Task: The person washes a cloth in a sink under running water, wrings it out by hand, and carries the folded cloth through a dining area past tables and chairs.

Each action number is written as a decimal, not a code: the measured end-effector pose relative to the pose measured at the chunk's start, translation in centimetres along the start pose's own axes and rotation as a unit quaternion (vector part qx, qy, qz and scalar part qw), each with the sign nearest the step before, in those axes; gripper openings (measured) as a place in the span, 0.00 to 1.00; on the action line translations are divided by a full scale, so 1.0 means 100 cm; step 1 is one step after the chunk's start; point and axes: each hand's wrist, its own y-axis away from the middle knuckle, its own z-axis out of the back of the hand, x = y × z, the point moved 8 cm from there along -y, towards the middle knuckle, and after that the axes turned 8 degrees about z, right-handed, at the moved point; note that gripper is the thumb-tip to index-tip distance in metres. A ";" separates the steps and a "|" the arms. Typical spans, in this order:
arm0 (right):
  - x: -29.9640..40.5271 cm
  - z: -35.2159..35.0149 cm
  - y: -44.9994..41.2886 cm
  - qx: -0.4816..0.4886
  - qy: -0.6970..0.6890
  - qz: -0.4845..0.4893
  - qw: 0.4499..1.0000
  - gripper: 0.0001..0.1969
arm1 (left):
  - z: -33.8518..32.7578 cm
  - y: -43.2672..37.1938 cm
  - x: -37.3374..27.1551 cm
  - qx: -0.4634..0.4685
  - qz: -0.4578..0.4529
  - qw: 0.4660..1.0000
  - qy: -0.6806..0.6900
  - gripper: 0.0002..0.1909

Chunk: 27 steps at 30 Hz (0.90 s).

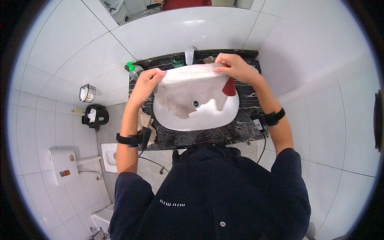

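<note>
A pale cloth (192, 72) is stretched between my two hands above a white washbasin (180, 124). My left hand (147, 82) pinches its left corner between thumb and fingers. At the other end, my right hand (235, 67) grips the right corner. A dark red patch (229, 87) shows just under the right hand. The basin's drain (196, 103) is visible below the cloth. Where the cloth's lower part ends and its grey shadow begins is hard to tell. Behind the cloth stands a chrome faucet (189, 54).
On the black marbled counter (192, 139) are pump bottles (135, 71) at the back left, a green glass (178, 63) by the faucet and a beige cloth (146, 121) at the left. A bin (96, 115) stands left; a mirror (180, 6) is ahead. Cables hang from both wrist straps.
</note>
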 end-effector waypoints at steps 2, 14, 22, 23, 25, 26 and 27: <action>-0.003 0.008 0.001 0.001 -0.003 -0.006 1.000 0.05 | 0.013 0.002 -0.003 0.003 -0.008 1.000 -0.019 0.13; -0.020 0.041 0.008 -0.059 -0.098 -0.075 0.991 0.09 | 0.025 0.009 -0.020 0.037 0.064 0.996 0.041 0.13; -0.017 0.053 0.008 -0.090 -0.160 -0.086 0.979 0.11 | 0.012 0.007 -0.034 0.045 0.087 0.988 0.123 0.14; -0.018 0.056 0.011 -0.108 -0.161 -0.087 0.977 0.09 | 0.009 0.009 -0.037 0.058 0.085 0.987 0.125 0.14; -0.012 0.057 0.014 -0.121 -0.163 -0.086 0.975 0.08 | 0.008 0.007 -0.034 0.101 0.052 0.990 0.083 0.12; -0.005 0.057 0.016 -0.115 -0.198 -0.080 0.970 0.08 | 0.002 0.009 -0.036 0.147 0.018 0.988 0.040 0.11; -0.003 0.059 0.019 -0.111 -0.232 -0.077 0.963 0.08 | 0.001 0.009 -0.039 0.147 0.019 0.988 0.040 0.11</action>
